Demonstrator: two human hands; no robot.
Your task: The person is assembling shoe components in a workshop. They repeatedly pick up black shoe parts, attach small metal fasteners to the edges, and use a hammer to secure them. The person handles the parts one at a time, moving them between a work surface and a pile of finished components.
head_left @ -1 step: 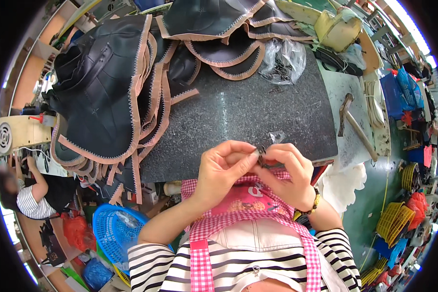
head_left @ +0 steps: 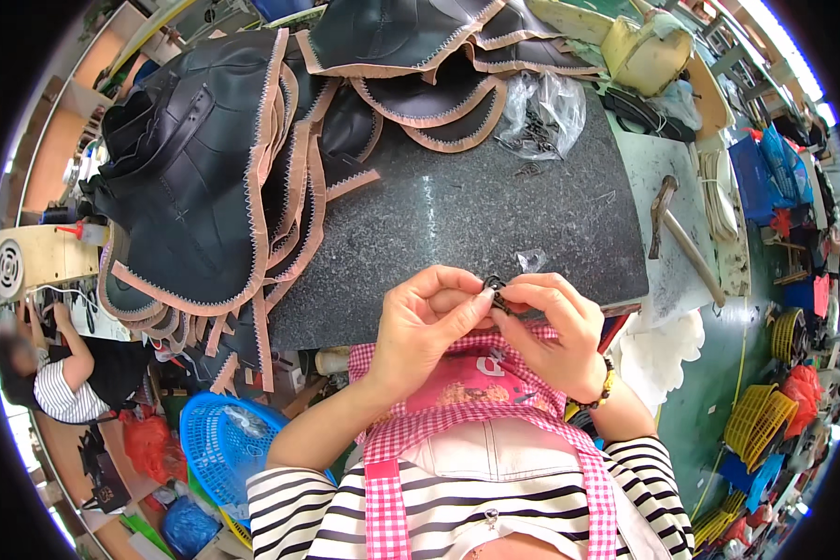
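Both hands meet over the table's near edge, fingertips closed on one small dark, shiny piece (head_left: 495,285), perhaps metal hardware. My left hand (head_left: 429,317) pinches it between thumb and forefinger. On its other side, the thumb and fingers of my right hand (head_left: 560,327) grip it too. The fingertips cover much of it, so its exact kind is unclear. Just beyond them lies a small clear plastic scrap (head_left: 531,260). Farther back, a clear plastic bag (head_left: 555,103) holds several small dark pieces, with a few loose ones (head_left: 529,169) in front of it.
Black leather pieces (head_left: 182,205) with tan zigzag-stitched edges are heaped on the dark table (head_left: 439,224), left and back. A hammer (head_left: 686,243) lies on the pale surface at right. A blue basket (head_left: 224,448) stands below left. Another person (head_left: 65,373) sits far left.
The dark piece has turned slightly between my fingertips, showing a rounded loop at its top. My hands stay in nearly the same place.
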